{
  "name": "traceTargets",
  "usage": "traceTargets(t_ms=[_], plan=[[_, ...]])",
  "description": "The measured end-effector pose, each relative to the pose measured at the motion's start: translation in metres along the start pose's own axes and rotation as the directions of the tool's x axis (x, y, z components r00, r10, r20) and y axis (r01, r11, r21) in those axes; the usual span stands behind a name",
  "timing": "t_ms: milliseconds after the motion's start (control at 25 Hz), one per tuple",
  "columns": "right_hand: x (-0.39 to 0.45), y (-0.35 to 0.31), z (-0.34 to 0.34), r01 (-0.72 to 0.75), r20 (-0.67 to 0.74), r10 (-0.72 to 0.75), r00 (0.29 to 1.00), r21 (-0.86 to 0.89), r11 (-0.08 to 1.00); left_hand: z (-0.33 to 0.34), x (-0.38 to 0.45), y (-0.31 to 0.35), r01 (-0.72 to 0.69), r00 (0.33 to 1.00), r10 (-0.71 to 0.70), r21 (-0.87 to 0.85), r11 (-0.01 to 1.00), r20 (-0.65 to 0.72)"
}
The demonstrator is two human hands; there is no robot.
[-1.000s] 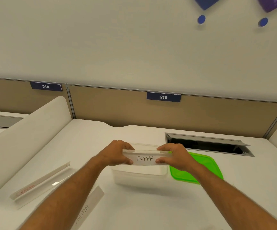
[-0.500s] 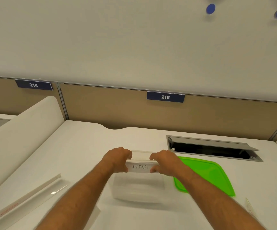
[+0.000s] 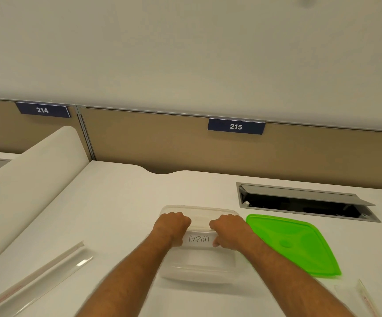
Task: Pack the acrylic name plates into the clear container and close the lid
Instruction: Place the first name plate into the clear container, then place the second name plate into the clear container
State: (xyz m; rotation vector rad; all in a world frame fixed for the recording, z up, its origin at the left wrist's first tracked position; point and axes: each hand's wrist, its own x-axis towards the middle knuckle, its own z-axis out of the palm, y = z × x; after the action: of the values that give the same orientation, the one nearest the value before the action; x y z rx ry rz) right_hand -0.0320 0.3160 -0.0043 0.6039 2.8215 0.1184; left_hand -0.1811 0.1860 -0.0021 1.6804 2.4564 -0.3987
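Both hands, the left hand (image 3: pixel 173 227) and right hand (image 3: pixel 227 229), are curled shut on the two ends of the name plate (image 3: pixel 199 238) marked ALPHA, holding it level across the open clear container (image 3: pixel 199 269) on the white surface (image 3: pixel 121 202). Judged from this, the plate looks about as long as the container's opening, so it could jam on the rim or sit tilted unless angled in. A green lid (image 3: pixel 293 245) lies just right of the container, and another plate (image 3: pixel 36 280) waits well apart at the left, still to be packed.
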Motion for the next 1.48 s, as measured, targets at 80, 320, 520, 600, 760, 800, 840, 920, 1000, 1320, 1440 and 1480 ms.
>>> traceTargets(t_ms=[80,320,520,600,760,800,840,920,1000,1320,1440,1480], plan=[[0.002,0.0,0.001,0.004,0.015,-0.003,1.0,-0.021,1.0,0.003,0.002,0.002,0.003,1.0,-0.003,0.008,1.0,0.015],[0.002,-0.003,0.0,0.026,0.059,-0.022,0.998,-0.062,0.998,0.009,0.001,0.006,0.006,0.999,-0.007,0.022,1.0,0.032],[-0.005,-0.004,-0.007,0.035,0.002,-0.035,0.999,-0.002,0.999,0.0,-0.008,0.003,0.009,1.0,-0.01,-0.059,0.998,-0.02],[-0.01,-0.005,-0.014,0.042,-0.093,-0.039,0.995,0.028,0.999,-0.003,-0.014,-0.001,0.008,0.995,-0.022,-0.135,0.991,-0.097],[-0.023,-0.015,-0.031,0.047,-0.32,-0.009,0.947,0.112,0.993,-0.01,-0.035,-0.007,-0.031,0.933,-0.066,-0.261,0.965,-0.353],[-0.026,-0.018,-0.034,0.044,-0.365,0.006,0.931,0.129,0.991,-0.01,-0.041,-0.008,-0.04,0.906,-0.083,-0.281,0.959,-0.414],[-0.029,-0.022,-0.036,0.045,-0.408,0.023,0.913,0.156,0.987,-0.01,-0.048,-0.01,-0.042,0.876,-0.101,-0.284,0.958,-0.472],[-0.036,-0.03,-0.036,0.071,-0.479,0.046,0.877,0.224,0.972,-0.01,-0.061,-0.013,-0.015,0.818,-0.132,-0.251,0.968,-0.56],[-0.043,-0.039,-0.034,0.108,-0.493,0.026,0.87,0.242,0.964,-0.009,-0.075,-0.016,0.066,0.801,-0.191,-0.235,0.97,-0.567],[-0.062,-0.077,-0.017,0.16,-0.385,-0.096,0.918,0.138,0.977,0.033,-0.138,-0.034,0.33,0.81,-0.423,-0.28,0.902,-0.407],[-0.063,-0.091,-0.018,0.203,-0.394,-0.145,0.908,0.11,0.973,0.047,-0.161,-0.046,0.385,0.79,-0.481,-0.303,0.872,-0.38],[-0.062,-0.097,-0.019,0.225,-0.396,-0.169,0.903,0.099,0.969,0.05,-0.168,-0.05,0.403,0.785,-0.498,-0.306,0.863,-0.369]])
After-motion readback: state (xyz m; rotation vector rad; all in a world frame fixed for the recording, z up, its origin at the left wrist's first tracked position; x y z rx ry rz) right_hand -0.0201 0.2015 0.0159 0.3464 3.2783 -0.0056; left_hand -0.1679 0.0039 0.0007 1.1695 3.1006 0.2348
